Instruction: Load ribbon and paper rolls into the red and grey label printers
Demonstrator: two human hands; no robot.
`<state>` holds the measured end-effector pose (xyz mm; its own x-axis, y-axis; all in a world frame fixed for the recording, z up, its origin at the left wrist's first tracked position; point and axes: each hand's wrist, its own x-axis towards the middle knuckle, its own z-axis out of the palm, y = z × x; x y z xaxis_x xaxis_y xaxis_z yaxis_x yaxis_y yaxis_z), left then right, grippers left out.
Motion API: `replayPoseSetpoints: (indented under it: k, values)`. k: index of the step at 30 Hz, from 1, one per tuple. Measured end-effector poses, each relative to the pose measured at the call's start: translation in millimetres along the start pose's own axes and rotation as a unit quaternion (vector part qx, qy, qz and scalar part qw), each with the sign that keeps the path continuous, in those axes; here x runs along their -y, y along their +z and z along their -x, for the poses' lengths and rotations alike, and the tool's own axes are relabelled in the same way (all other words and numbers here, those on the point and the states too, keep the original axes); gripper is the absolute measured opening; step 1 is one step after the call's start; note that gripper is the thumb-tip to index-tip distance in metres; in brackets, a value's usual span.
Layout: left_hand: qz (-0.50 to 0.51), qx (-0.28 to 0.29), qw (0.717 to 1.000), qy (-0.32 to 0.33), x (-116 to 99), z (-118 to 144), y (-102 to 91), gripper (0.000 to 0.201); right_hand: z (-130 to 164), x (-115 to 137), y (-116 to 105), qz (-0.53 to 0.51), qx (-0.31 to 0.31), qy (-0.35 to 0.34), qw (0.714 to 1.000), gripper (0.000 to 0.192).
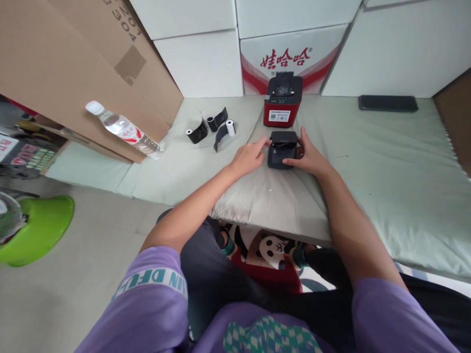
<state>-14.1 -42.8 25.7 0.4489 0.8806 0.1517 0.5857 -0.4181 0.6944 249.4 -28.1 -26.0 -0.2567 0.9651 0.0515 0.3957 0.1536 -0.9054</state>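
Both hands on a small dark printer (282, 149), set on the pale green mat (386, 162) close to its near edge, just in front of a red-and-black printer (283, 100). Left hand (248, 157) pressed against the dark printer's left side, fingers stretched forward with tips touching the upper left corner near the lid. Right hand (308, 154) cupped around the right side, fingers curled loosely along the edge, thumb tucked toward the front. Neither hand closed into a fist; both partly spread and bracing the device between them, without lifting it clear of the mat. Behind the red-and-black printer, a white carton with red lettering (290, 56), flanked by plain white boxes. To the left on the mat, well apart from the hands, a few small paper rolls with black wrappers (211, 128), some unrolled and curling. Farther left, a clear water bottle (123, 130) lying tilted against a large brown cardboard sheet (81, 63). At the far right of the mat, a flat black slab (388, 103), too indistinct to identify. At the lower left on the floor, a bright green plastic rim (40, 228). Purple sleeves and dark trousers filling the bottom of the view.
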Motion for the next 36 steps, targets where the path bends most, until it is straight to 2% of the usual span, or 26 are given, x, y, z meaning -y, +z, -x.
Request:
replayPoseSetpoints:
  k: [7,13,21,25,31,36]
  values:
    - [0.068,-0.001,0.997,0.040,0.7,-19.7,-4.4,0.068,-1.4,1.1,-1.7,-0.015,0.015,0.005,1.000,0.166]
    - [0.087,0.025,0.996,0.006,7.7,-32.6,-16.4,0.065,-3.0,-4.0,-1.9,-0.026,0.016,0.009,0.999,0.165]
    - [0.036,0.060,0.997,0.033,27.3,-33.7,-6.0,0.084,-1.9,-3.4,-2.4,-0.031,0.026,-0.007,0.999,0.158]
    - [0.010,0.070,0.997,0.041,28.1,-32.6,-6.2,0.087,-0.4,0.2,-3.0,-0.022,0.032,-0.007,0.999,0.156]
    - [-0.015,0.066,0.997,0.032,20.4,-31.1,-6.2,0.068,0.1,0.9,-6.1,-0.007,0.028,-0.003,1.000,0.154]
    - [-0.065,0.049,0.996,0.034,13.2,-41.4,-10.9,0.047,1.3,2.8,-5.6,-0.008,0.024,0.004,1.000,0.154]
